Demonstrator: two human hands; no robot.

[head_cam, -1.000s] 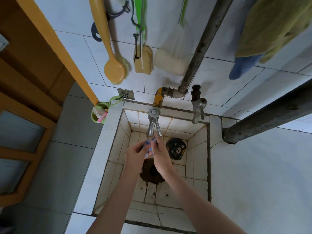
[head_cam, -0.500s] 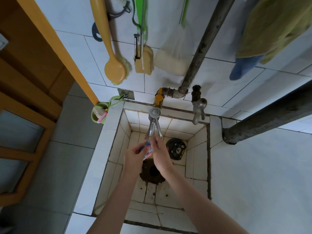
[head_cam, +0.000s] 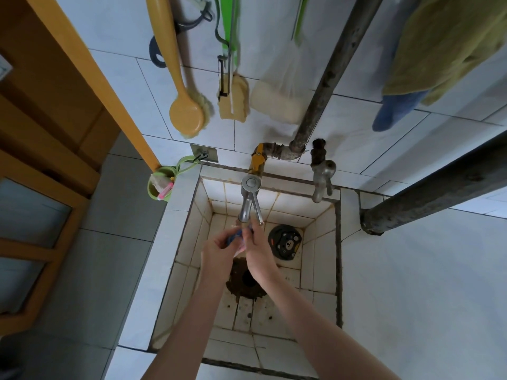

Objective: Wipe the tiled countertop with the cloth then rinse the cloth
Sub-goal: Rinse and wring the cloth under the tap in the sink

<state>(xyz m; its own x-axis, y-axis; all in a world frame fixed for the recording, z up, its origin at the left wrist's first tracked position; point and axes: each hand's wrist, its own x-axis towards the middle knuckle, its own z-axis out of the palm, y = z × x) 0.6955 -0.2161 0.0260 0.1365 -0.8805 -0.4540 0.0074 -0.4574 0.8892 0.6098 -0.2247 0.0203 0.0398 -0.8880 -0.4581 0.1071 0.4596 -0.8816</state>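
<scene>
Both hands — left hand (head_cam: 219, 249), right hand (head_cam: 258, 250) — bunch a small blue-and-pink cloth (head_cam: 235, 238) under the chrome tap (head_cam: 247, 201); stained white-tiled sink basin (head_cam: 319, 259), white tiled countertop (head_cam: 411, 283) at 3 o'clock.

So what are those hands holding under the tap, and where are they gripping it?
A small blue cloth, bunched between both hands: the left hand pinches its left end, the right hand its right, just below the tap.

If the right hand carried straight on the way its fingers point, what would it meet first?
Probably the chrome tap: the right hand points up-image, its fingers right at the spout end. Depth is unclear.
</scene>
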